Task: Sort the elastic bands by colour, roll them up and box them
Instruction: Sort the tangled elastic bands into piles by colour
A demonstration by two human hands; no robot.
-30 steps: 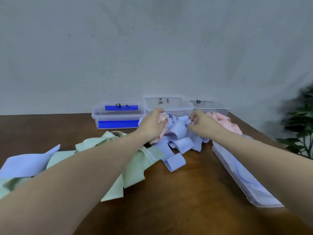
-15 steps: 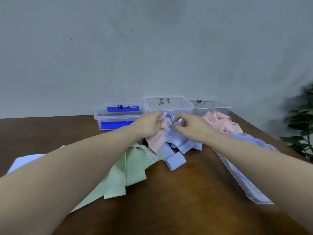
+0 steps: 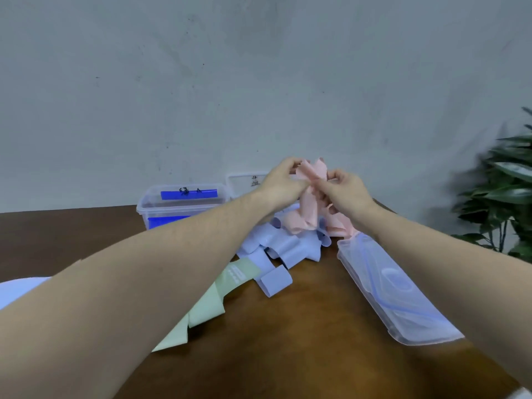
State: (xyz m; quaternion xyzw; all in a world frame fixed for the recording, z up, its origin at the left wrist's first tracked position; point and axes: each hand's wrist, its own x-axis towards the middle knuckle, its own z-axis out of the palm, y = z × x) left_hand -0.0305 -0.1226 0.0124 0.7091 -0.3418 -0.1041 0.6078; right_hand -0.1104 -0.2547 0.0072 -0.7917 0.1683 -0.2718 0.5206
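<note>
Both hands hold one pink elastic band [image 3: 309, 194] up above the pile. My left hand [image 3: 283, 181] pinches its upper left part and my right hand [image 3: 344, 187] grips it from the right. The band hangs down to the heap below. Lilac bands [image 3: 283, 250] lie tangled on the table under my hands, with more pink bands [image 3: 336, 226] behind them. Pale green bands [image 3: 207, 305] spread out under my left forearm. Two clear labelled boxes stand at the back: one with a blue strip [image 3: 184, 201] and one partly hidden by my left hand [image 3: 244, 180].
A clear box lid [image 3: 394, 295] lies flat on the brown table [image 3: 302, 355] to the right of the pile. A green plant [image 3: 506, 197] stands past the table's right edge. A grey wall runs close behind the boxes.
Both hands rose from the pile, lifting the pink band clear of the lilac ones. The view has tilted up a little.
</note>
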